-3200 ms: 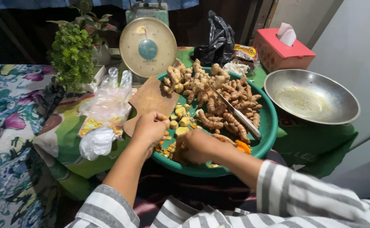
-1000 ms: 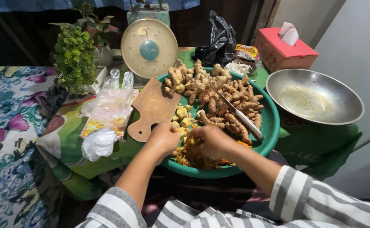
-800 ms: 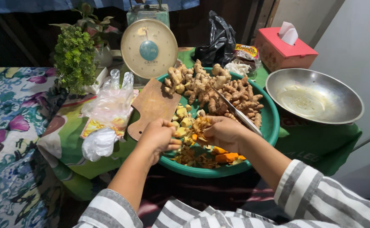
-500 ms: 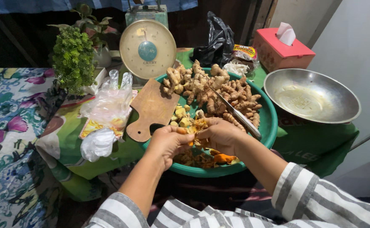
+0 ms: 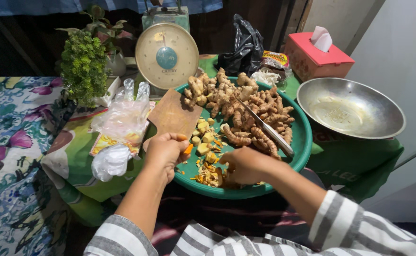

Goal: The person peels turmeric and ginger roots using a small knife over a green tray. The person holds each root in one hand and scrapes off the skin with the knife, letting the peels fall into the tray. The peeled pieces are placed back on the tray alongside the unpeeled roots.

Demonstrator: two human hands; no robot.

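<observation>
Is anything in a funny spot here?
Yes. The knife lies on top of the root pile inside the green basin, and the cutting board leans tilted over the basin's rim.

We're looking at a deep green basin (image 5: 303, 137), and inside it we've got tan-brown turmeric and ginger roots (image 5: 246, 104) over pale yellow cut chunks (image 5: 203, 140) and bright orange scraps (image 5: 203, 175). Resting on the basin's left rim, a plain brown wooden cutting board (image 5: 172, 114). Behind the basin we see a cream-faced dial scale (image 5: 166, 56) with a blue centre, plus a black plastic bag (image 5: 243, 47). Right of the basin there's a silver steel bowl (image 5: 350, 108) and a coral-red tissue box (image 5: 314, 59). Left of it, a floral cloth (image 5: 9, 128) in blue, purple and white. Our sleeves (image 5: 341, 227) are grey-and-white striped.
</observation>
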